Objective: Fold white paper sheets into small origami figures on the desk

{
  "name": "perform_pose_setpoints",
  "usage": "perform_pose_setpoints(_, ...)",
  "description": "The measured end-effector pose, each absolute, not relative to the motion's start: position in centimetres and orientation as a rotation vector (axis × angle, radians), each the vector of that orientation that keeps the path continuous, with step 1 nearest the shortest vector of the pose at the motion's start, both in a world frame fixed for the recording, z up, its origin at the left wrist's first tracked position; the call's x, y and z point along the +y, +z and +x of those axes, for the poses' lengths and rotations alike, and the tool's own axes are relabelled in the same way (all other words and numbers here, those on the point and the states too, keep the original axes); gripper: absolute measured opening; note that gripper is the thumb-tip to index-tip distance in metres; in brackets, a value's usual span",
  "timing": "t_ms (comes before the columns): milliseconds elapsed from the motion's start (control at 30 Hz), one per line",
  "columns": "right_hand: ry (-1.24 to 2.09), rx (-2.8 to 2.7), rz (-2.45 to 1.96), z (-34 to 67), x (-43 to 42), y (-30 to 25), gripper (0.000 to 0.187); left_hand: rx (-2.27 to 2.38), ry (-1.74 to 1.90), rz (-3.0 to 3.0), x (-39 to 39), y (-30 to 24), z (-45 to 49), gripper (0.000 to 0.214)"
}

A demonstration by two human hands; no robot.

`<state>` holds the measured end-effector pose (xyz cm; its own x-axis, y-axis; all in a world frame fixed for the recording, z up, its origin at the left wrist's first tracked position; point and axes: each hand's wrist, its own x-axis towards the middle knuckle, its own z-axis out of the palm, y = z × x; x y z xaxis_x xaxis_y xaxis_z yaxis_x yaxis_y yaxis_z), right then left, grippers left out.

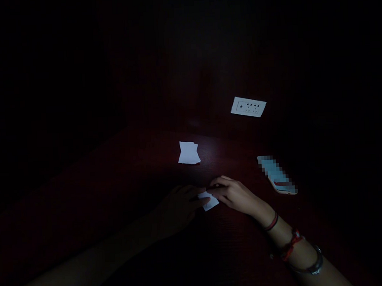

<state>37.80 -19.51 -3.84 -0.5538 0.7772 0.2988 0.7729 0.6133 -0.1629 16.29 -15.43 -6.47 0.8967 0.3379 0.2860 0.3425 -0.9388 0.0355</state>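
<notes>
A small white piece of paper (210,204) lies low over the dark tabletop between my hands. My left hand (183,203), mostly in shadow, reaches in from the left; its thumb presses on top of the paper and its index finger lies along the far edge, so it is closed on it. From the right, my right hand (233,193) has its bent fingers on the paper's upper right edge, closed at that edge. Its fingertips are partly hidden. Beyond both hands rests a stack of white paper sheets (189,153), slightly out of line with each other.
A phone (277,174) with a blurred-out screen lies to the right of my right hand. On the dark wall behind the reddish-brown table (141,162) is a white power socket (248,107). The surroundings are very dark.
</notes>
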Motion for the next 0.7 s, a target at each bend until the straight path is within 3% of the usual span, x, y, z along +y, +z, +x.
perform_pose_setpoints(533, 0.319, -2.120, -1.443, 36.9, -19.2, -5.1, 0.007, -0.572, -0.683, -3.029, -16.5, -5.4, 17.0, 0.024)
perform_pose_setpoints(700, 0.413, -2.008, -1.538, 36.8, -19.1, -4.8, 0.019, -0.688, -0.618, -2.993, -16.9, -5.5, 17.4, 0.024)
